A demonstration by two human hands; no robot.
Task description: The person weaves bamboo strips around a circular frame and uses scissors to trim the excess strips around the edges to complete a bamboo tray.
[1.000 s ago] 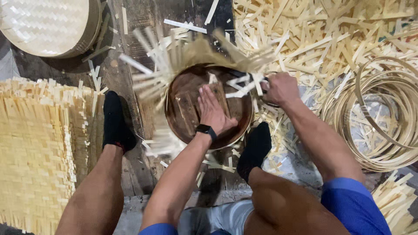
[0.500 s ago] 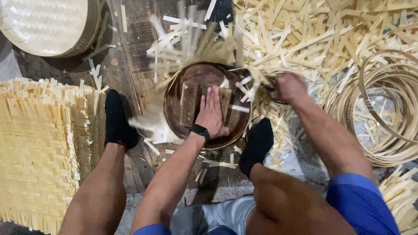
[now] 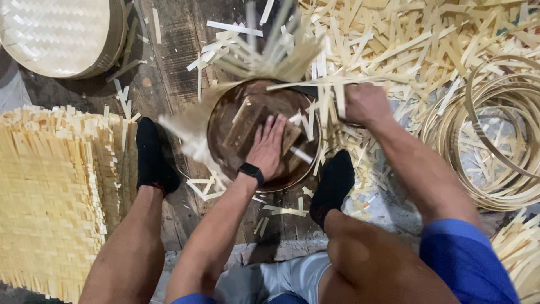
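step: trimming strip ends at the rim, I judge | left hand (image 3: 268,147) flat, fingers spread, pressing the round form (image 3: 263,134) between my feet | right hand (image 3: 365,103) closed at its right rim, grip contents unclear | next: steady press, turn form

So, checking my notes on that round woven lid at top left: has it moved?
No. The woven lid keeps its place beside the dark floor plank.

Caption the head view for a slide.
Left hand presses inside a round brown form; right hand grips its rim amid bamboo strips.
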